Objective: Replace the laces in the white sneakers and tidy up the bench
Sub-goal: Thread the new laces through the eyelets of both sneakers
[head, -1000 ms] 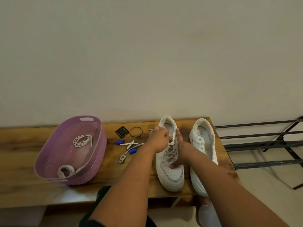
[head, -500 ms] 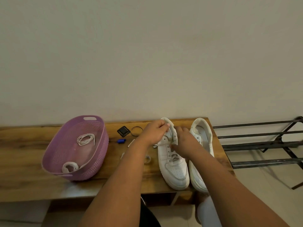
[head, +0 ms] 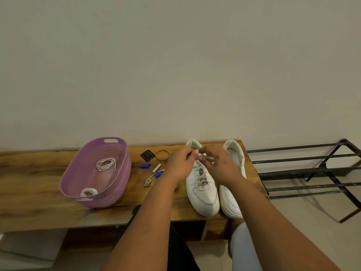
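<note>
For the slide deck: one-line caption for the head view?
Both hands work the lace at the left sneaker's top eyelets.

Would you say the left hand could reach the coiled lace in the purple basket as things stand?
Probably yes: the coiled lace lies uncovered in the open basket, but the left hand is pinching a lace at the sneaker.

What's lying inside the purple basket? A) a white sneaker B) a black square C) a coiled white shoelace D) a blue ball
C: a coiled white shoelace lies on the floor of the purple basket, while both sneakers and the black square sit outside it on the bench.
</note>
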